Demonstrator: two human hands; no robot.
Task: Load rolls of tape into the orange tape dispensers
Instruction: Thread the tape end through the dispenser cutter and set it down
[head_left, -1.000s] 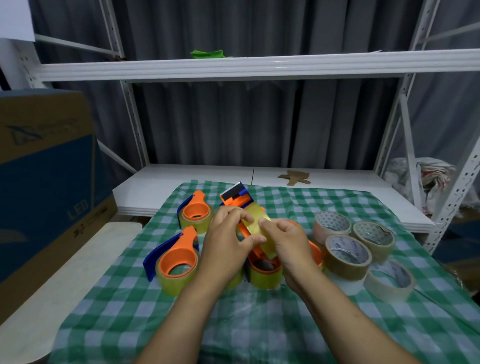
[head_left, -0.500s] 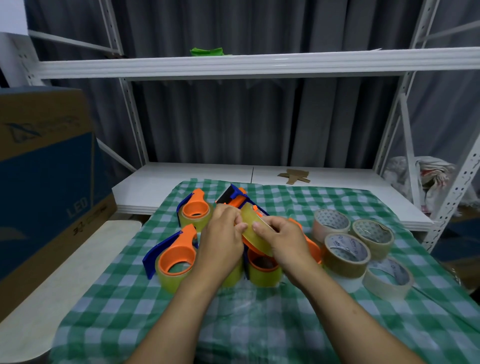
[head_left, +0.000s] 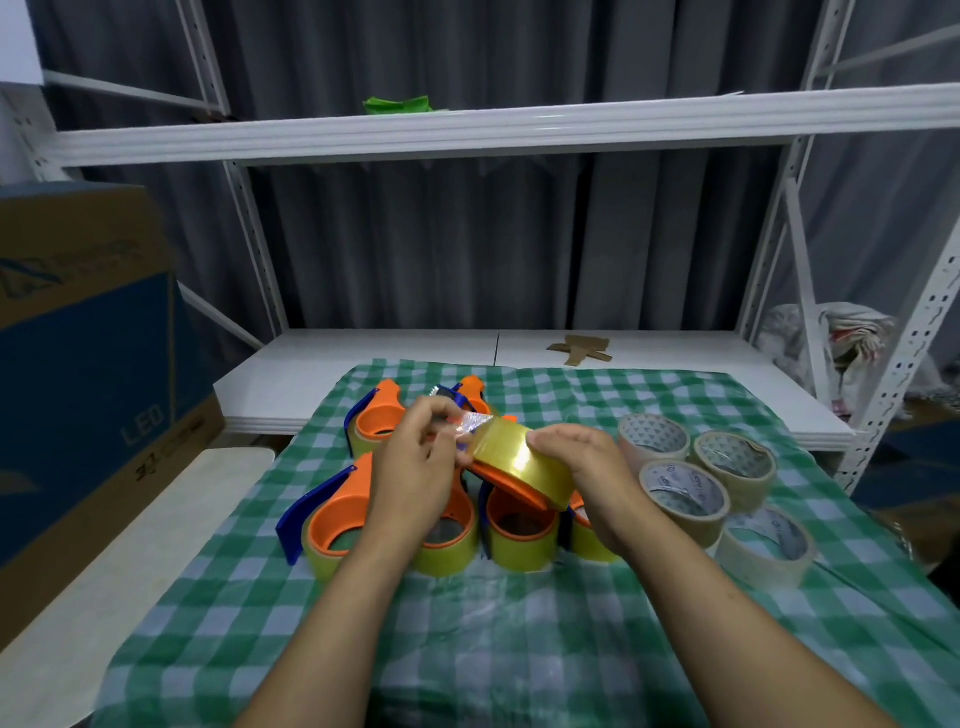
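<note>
Above the cloth I hold an orange tape dispenser (head_left: 506, 478) carrying a yellow tape roll (head_left: 519, 457). My right hand (head_left: 587, 467) grips the roll and dispenser from the right. My left hand (head_left: 415, 462) pinches the loose clear tape end (head_left: 475, 423) pulled off the roll to the left. Below lie several loaded orange dispensers with blue blades: one at front left (head_left: 332, 525), one in the middle (head_left: 522, 530), one at the back left (head_left: 376, 423).
Several loose brown and clear tape rolls (head_left: 680, 499) sit to the right on the green checked cloth (head_left: 467, 634). A large cardboard box (head_left: 88, 364) stands at left. White shelving (head_left: 467, 124) rises behind, its uprights at both sides.
I have turned the held dispenser flatter and lifted it slightly. My left hand has drawn the tape end out to the left of the roll.
</note>
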